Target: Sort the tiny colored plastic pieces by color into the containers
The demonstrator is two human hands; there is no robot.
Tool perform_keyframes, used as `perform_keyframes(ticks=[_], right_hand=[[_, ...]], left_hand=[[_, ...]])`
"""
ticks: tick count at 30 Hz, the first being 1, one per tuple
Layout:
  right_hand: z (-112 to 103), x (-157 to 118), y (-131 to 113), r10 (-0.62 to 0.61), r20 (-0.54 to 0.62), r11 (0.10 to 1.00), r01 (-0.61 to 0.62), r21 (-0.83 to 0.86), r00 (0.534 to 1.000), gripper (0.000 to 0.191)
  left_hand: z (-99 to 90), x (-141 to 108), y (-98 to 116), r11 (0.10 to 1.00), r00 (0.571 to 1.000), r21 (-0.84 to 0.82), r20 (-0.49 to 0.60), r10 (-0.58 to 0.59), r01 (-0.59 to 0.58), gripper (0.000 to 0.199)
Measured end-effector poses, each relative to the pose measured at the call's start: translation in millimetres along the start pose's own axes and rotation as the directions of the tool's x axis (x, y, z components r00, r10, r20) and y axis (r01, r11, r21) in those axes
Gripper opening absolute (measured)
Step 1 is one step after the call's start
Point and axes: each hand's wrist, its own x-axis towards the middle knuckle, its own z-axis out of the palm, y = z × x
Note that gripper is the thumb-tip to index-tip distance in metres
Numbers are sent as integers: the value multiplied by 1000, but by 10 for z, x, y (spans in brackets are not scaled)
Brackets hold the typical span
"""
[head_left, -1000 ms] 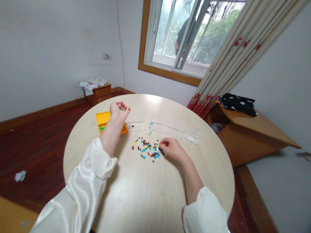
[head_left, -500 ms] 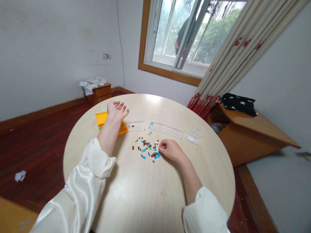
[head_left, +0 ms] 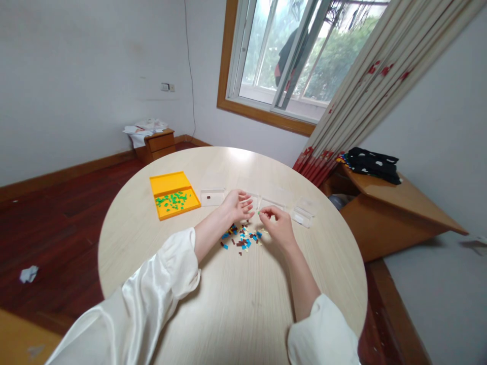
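My left hand (head_left: 239, 205) reaches over the far side of the loose brick pile, palm turned up and fingers apart, with nothing visible in it. Just to its right, my right hand (head_left: 277, 224) pinches a tiny green building brick (head_left: 258, 213) between thumb and forefinger. Below both hands lies a pile of small blue, brown, yellow and cream bricks (head_left: 246, 240), partly covered by my left wrist. An open yellow case (head_left: 169, 181) at the left holds many green bricks (head_left: 173, 201).
Beyond my hands stands a row of clear plastic boxes; the leftmost box (head_left: 218, 191) contains a brown brick (head_left: 208, 197), and the rightmost box (head_left: 302, 217) sits past my right hand. All this rests on a round wooden table (head_left: 243, 304). A window (head_left: 289, 56) and curtain (head_left: 353, 96) are behind.
My left hand has moved right from above the yellow case to beside my right hand, uncovering the green bricks. My right hand has lifted off the pile with a green brick.
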Motion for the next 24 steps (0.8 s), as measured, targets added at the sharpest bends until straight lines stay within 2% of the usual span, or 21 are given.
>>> perform_keyframes(ticks=[4, 7, 10, 13, 15, 18, 20, 22, 24], right_hand=[[15, 3, -79, -5, -14, 1000, 5, 28, 1000, 22], [6, 6, -96, -9, -42, 1000, 10, 23, 999, 27], [-10, 8, -61, 16, -110, 999, -12, 37, 994, 30], [-2, -8, 16, 38, -84, 998, -33, 53, 996, 29], [19, -32, 78, 38, -9, 999, -38, 35, 999, 27], [65, -69, 173, 25, 105, 999, -20, -49, 994, 24], [94, -85, 238, 25, 152, 990, -3, -142, 988, 23], [119, -91, 300, 32, 183, 971, 13, -239, 983, 24], [138, -93, 350, 25, 221, 949, 46, -312, 975, 24]], left_hand=[[9, 65, -137, 982, 977, 86, 117, -180, 171, 8], [22, 105, -182, 980, 962, 45, 186, -198, 193, 8], [40, 62, -91, 992, 980, -44, 167, -107, 116, 6], [-10, -39, 189, 981, 989, -154, 77, 129, -116, 8], [-118, -98, 453, 915, 943, -243, 3, 334, -323, 11], [-385, -142, 842, 748, 801, -290, -158, 578, -597, 12], [-587, -143, 1031, 677, 722, -255, -296, 625, -690, 11], [-766, -128, 1137, 643, 668, -225, -415, 617, -733, 11], [-897, -103, 1168, 639, 651, -210, -464, 601, -740, 12]])
